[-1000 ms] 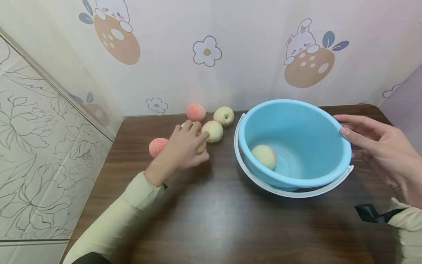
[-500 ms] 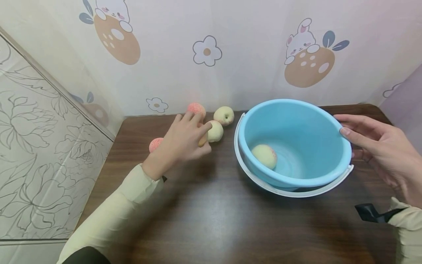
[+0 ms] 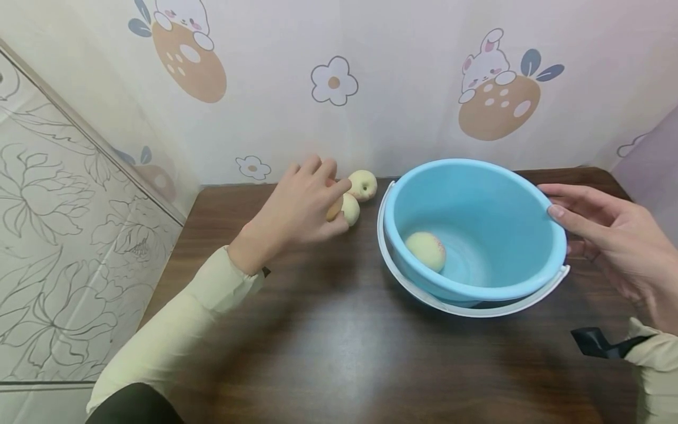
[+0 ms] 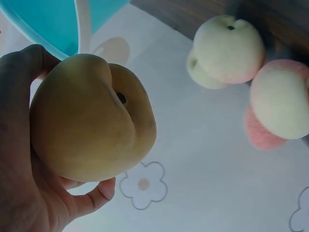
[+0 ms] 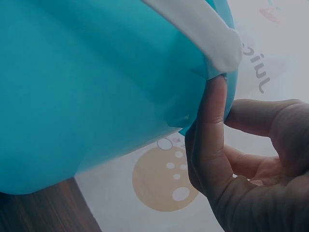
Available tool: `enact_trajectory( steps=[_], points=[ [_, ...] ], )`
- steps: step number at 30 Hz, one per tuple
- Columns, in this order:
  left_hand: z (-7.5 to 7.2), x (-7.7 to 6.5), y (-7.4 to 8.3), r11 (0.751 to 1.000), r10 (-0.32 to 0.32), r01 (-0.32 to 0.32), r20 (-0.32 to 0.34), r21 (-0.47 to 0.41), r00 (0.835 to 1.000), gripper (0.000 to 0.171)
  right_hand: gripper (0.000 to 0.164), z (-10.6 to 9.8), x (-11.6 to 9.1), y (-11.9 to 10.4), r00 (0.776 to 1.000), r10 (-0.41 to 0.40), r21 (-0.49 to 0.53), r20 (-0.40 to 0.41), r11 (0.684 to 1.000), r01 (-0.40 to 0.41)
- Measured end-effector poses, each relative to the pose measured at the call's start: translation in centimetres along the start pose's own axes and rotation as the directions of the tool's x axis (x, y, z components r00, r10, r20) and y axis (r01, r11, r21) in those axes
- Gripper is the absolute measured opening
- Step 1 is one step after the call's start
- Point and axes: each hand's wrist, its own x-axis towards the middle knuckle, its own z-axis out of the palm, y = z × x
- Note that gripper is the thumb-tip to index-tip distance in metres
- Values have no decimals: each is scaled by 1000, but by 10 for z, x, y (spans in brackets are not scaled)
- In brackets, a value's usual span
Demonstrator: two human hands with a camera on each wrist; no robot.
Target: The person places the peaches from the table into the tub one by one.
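My left hand (image 3: 299,203) grips a yellow-orange peach (image 4: 87,121), which fills the middle left of the left wrist view and is mostly hidden behind the fingers in the head view. Two pale peaches, one at the back (image 3: 362,185) and one nearer (image 3: 351,209), lie just right of that hand. At the right, my right hand (image 3: 614,241) pinches the rim of a light blue bucket (image 3: 492,212), thumb inside and fingers outside. Inside the bucket sits one pale peach (image 3: 426,251). Its white handle (image 5: 198,31) hangs down along the near side in the head view.
In the left wrist view, a pink-flushed peach (image 4: 282,99) and a red one (image 4: 263,130) lie near the pale ones. Behind the brown wooden table (image 3: 339,353) hangs a printed curtain (image 3: 402,88). A flower-patterned panel (image 3: 63,247) borders the left side.
My left hand has shifted right and toward the back with the yellow-orange peach, now covering the red peaches in the head view. The right hand and bucket have stayed put.
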Motion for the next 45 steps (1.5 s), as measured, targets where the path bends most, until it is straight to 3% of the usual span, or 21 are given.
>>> enact_trajectory(
  steps=[10,17,26,45],
  points=[
    [-12,22,12,999,48,-48,-56,0,997,19,40,-3,-1,2,1000,-6,43,12,999,5],
    [-18,32,19,996,86,-84,-100,28,991,22,40,-1,-2,1,1000,10,16,-3,1000,-10],
    [-26,46,27,992,123,-120,-107,31,987,27,42,0,-1,-1,1000,17,-62,-11,998,-18],
    [-41,80,61,979,203,-201,-132,27,970,35,40,0,-1,-1,1000,6,6,1,1000,-6]
  ],
)
